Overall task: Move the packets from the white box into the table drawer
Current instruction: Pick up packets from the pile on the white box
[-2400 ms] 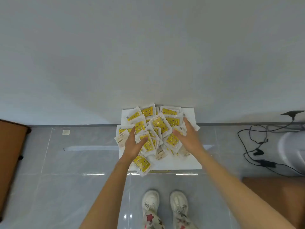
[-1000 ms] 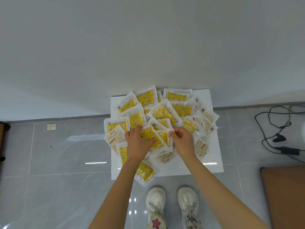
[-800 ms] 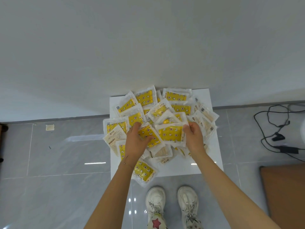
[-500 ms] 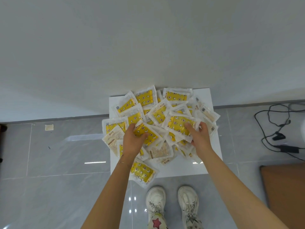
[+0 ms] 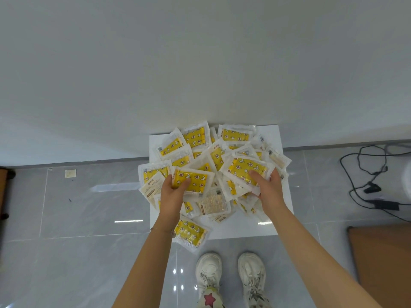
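Observation:
A white box (image 5: 275,221) stands on the grey tiled floor against the wall, heaped with several clear packets with yellow star-and-moon prints (image 5: 195,138). My left hand (image 5: 172,192) grips one yellow packet (image 5: 196,181) at its left end, thumb on top. My right hand (image 5: 268,190) holds another yellow packet (image 5: 244,168) from below, thumb over its front edge, with more packets bunched under it. One packet (image 5: 190,233) hangs over the box's front-left edge. No drawer is in view.
My white shoes (image 5: 209,270) stand on the floor just before the box. Black cables and a power adapter (image 5: 384,204) lie at the right. A brown board (image 5: 382,261) lies at the lower right, and dark brown furniture (image 5: 3,192) shows at the left edge.
Both hands have drawn apart, each lifting a yellow packet off the heap. The right hand's packet has moved right and slightly up. The camera view shifted earlier, bringing the box nearer.

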{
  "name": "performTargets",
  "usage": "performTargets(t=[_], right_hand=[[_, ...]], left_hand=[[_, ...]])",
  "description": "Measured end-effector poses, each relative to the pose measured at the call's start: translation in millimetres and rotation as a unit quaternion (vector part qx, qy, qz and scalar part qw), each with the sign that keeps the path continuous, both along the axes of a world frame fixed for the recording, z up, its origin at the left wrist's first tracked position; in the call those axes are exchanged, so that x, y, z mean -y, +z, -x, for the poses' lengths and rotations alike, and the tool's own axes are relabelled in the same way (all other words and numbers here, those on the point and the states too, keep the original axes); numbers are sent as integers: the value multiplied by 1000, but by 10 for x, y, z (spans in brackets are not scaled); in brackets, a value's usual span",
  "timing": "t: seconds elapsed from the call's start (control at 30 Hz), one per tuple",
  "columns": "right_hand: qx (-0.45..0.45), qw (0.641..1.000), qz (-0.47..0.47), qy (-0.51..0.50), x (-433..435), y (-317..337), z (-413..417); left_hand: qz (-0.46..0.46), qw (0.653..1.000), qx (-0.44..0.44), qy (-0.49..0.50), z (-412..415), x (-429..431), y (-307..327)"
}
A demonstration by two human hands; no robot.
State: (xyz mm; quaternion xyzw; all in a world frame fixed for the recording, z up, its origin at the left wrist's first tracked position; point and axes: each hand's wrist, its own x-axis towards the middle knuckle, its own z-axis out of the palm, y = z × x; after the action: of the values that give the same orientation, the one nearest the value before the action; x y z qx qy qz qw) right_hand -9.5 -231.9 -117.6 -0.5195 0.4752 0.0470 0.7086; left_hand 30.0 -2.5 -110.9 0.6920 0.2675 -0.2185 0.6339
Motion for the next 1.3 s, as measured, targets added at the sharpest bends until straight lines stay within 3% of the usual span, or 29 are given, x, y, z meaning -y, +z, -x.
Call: performTargets(t=[0.23,0.6,0.8,1.03,1.3], right_hand=[[17,999,-35,14,68,652,96],[76,991,11,106,-89,2419,241],[99,981,26,165,-253,3091,470],[123,962,16,243,-865,3499,553],[153,905,-3,397,-2286,3767,722]], left_hand=[[87,988,2,129,240,-51,630],[90,966,92,223,774,4,2386],[103,946,123,283,1162,-111,3032],[90,917,153,358,1615,-593,3387],[52,867,175,463,2275,-1735,3643]])
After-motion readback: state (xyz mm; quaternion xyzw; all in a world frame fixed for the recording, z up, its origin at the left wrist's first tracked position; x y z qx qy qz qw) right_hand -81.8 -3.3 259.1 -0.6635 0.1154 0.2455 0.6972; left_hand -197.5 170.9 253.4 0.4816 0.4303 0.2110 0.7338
